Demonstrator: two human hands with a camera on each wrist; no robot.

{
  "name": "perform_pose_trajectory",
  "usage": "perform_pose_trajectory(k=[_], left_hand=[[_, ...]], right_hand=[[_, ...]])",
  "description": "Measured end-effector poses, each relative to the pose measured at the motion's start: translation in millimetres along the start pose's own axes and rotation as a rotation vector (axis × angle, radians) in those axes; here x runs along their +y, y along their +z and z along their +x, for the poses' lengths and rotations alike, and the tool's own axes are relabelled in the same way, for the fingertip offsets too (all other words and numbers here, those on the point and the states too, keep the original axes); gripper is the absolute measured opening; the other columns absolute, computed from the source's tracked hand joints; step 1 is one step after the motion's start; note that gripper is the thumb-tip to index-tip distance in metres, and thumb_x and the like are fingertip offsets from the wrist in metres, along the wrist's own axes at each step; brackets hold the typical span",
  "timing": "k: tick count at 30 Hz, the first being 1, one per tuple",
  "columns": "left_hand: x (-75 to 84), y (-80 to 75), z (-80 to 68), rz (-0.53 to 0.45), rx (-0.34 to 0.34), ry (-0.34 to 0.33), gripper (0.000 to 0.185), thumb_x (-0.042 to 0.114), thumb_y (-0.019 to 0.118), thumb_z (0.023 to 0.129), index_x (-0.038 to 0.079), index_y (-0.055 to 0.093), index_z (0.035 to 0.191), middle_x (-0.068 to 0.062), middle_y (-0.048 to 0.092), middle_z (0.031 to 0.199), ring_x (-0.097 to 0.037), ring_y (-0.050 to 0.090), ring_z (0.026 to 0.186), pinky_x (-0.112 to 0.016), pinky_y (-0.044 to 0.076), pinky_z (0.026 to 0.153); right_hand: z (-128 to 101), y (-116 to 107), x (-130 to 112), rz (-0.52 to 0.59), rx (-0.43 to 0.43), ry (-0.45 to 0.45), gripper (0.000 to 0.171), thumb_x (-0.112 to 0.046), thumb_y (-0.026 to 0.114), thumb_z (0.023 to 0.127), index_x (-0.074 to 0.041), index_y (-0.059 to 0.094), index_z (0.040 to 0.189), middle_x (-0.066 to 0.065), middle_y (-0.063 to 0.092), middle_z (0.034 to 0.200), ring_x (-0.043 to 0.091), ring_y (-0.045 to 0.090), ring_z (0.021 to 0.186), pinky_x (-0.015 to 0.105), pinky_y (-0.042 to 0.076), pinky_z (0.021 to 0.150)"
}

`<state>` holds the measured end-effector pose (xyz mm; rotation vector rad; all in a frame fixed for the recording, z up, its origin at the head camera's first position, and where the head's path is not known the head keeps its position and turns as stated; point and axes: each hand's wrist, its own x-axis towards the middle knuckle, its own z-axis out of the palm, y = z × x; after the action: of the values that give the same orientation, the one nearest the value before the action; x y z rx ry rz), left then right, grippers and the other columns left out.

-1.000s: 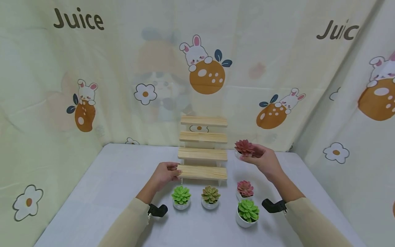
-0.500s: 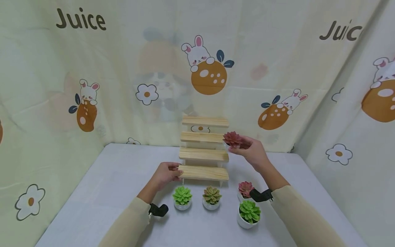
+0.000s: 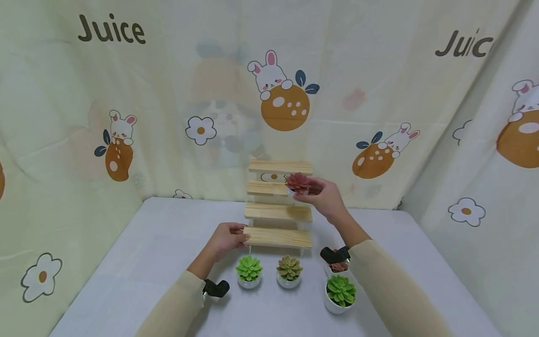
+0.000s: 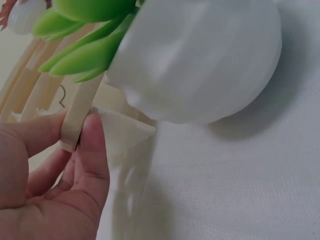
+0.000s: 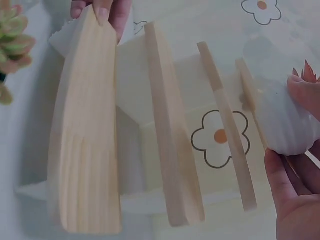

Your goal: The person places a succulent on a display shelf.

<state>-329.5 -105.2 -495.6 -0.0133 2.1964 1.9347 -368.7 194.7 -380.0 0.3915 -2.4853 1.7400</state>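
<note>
A wooden shelf stand (image 3: 278, 238) with several stepped planks stands at the back of the table. My left hand (image 3: 225, 239) pinches the left end of its lowest plank (image 4: 82, 107) between thumb and fingers. In my right hand (image 3: 326, 199) is a dark red potted succulent (image 3: 298, 182), gripped by its white ribbed pot (image 5: 285, 117). In the head view it overlaps the right part of the second plank from the top. A bright green succulent (image 3: 249, 268) and a brownish-green one (image 3: 289, 268) stand in white pots in front of the stand.
Front right, another green succulent (image 3: 341, 291) stands in a white pot. Behind it is a red succulent (image 3: 338, 267), partly hidden by the black camera (image 3: 334, 255) on my right wrist. A printed curtain (image 3: 168, 84) hangs behind the white table (image 3: 168, 243).
My right hand has carried the red succulent leftward and slightly up, from beside the stand to the upper planks. The left hand keeps its hold on the lowest plank.
</note>
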Motion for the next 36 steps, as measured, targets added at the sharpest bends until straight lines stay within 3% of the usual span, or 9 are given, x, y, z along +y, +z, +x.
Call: perform_pose_trajectory(k=[6, 23, 32, 36], left_hand=[[-2.5, 0.6, 1.7, -0.008, 0.001, 0.000, 0.037, 0.000, 0.071, 0.094, -0.008, 0.063, 0.129, -0.016, 0.069, 0.105, -0.015, 0.070, 0.076, -0.035, 0.066, 0.076], [-1.3, 4.7, 1.0, -0.004, -0.005, 0.014, 0.036, -0.001, 0.070, 0.094, -0.008, 0.063, 0.128, -0.017, 0.069, 0.107, -0.016, 0.070, 0.078, -0.033, 0.066, 0.075], [-1.5, 1.4, 0.1, -0.010, -0.007, 0.022, 0.036, -0.001, 0.070, 0.094, -0.008, 0.063, 0.129, -0.017, 0.070, 0.106, -0.016, 0.070, 0.079, -0.033, 0.066, 0.074], [-0.9, 0.0, -1.0, -0.006, -0.006, 0.017, 0.037, -0.001, 0.070, 0.094, -0.008, 0.063, 0.129, -0.018, 0.070, 0.108, -0.016, 0.070, 0.078, -0.033, 0.066, 0.075]], right_hand=[[16, 13, -7, 0.024, -0.002, -0.014, 0.058, -0.027, 0.090, 0.080, -0.011, 0.069, 0.131, 0.013, 0.072, 0.123, 0.015, 0.069, 0.101, 0.018, 0.059, 0.080], [52, 33, -32, -0.035, 0.038, -0.024, 0.057, -0.029, 0.091, 0.078, -0.012, 0.071, 0.129, 0.010, 0.075, 0.121, 0.022, 0.070, 0.108, 0.019, 0.059, 0.081], [71, 47, -41, -0.037, 0.031, -0.045, 0.052, -0.027, 0.088, 0.082, -0.014, 0.071, 0.129, 0.009, 0.075, 0.120, 0.020, 0.070, 0.107, 0.028, 0.060, 0.085], [80, 55, -38, -0.029, 0.039, -0.039, 0.051, -0.026, 0.087, 0.083, -0.014, 0.071, 0.130, 0.009, 0.075, 0.122, 0.020, 0.070, 0.108, 0.026, 0.060, 0.087]])
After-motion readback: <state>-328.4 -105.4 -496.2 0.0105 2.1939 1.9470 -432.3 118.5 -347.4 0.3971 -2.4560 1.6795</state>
